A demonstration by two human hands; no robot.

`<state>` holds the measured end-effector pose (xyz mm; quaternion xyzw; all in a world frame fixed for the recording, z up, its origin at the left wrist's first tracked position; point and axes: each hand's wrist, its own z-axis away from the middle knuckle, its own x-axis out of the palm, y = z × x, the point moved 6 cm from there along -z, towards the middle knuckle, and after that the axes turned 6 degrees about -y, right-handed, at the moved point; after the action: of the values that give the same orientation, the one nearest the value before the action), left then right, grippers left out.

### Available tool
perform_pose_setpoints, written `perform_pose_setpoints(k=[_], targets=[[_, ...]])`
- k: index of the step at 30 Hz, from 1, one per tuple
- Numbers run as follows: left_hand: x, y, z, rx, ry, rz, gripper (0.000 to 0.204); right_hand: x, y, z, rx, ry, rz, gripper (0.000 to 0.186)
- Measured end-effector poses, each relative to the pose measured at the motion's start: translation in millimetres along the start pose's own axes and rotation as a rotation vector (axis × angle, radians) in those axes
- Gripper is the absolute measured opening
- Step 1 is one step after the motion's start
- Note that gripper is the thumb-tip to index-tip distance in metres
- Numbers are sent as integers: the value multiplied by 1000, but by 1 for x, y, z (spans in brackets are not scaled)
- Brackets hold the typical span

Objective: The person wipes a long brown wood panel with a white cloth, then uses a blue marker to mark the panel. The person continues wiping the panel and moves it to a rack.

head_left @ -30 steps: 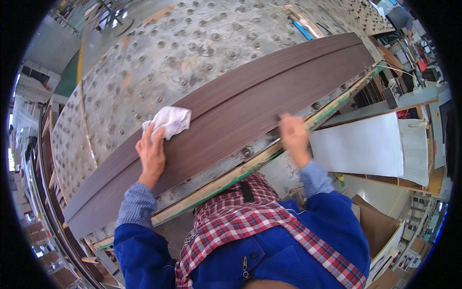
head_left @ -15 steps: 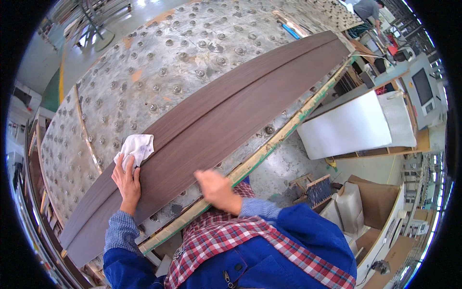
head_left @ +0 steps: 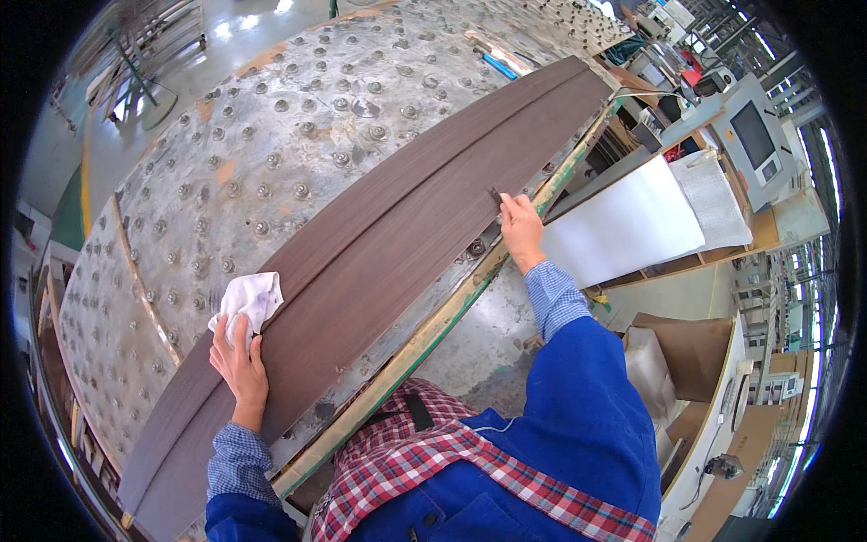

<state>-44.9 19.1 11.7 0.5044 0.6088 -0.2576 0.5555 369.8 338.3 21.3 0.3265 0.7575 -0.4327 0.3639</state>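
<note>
A long dark brown wood-grain panel with a groove along its length lies slantwise across the worktable. At its near-left part, my left hand grips a crumpled white cloth with dark smudges, which rests at the panel's far edge. My right hand is closed at the near edge, toward the panel's right end. From its fingertips sticks a small dark flat piece, too small to name for sure, over the panel's surface.
The metal worktable is studded with many ball rollers. A wooden rail with a green edge runs along its front. A blue-handled tool lies beyond the panel. At right stand white sheets, a control screen and cardboard boxes.
My right hand has swung from the panel's middle front edge away toward its right end, and a dark piece now shows in its fingers. My left hand stays on the cloth.
</note>
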Motion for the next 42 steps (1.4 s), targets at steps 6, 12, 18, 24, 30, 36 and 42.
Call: perform_pose_setpoints(k=[6, 12, 18, 24, 30, 36, 42], targets=[[14, 24, -8, -15, -18, 7, 38, 39, -178, 134, -483, -279, -183, 28], [11, 27, -8, -38, -15, -6, 40, 27, -165, 110, -396, -255, -134, 18], [15, 47, -24, 9, 15, -8, 41, -18, 32, -27, 10, 88, 20, 12], [26, 68, -37, 31, 43, -5, 41, 11, -32, 24, -292, -23, 18, 17], [37, 77, -50, 1, 17, -4, 41, 37, -203, 171, -610, -563, -378, 36], [30, 71, -47, 63, 37, 44, 41, 33, -94, 79, -435, -3, -179, 15], [-26, -38, 7, 227, -128, 42, 43, -3, 0, 0, -64, 92, -97, 19]])
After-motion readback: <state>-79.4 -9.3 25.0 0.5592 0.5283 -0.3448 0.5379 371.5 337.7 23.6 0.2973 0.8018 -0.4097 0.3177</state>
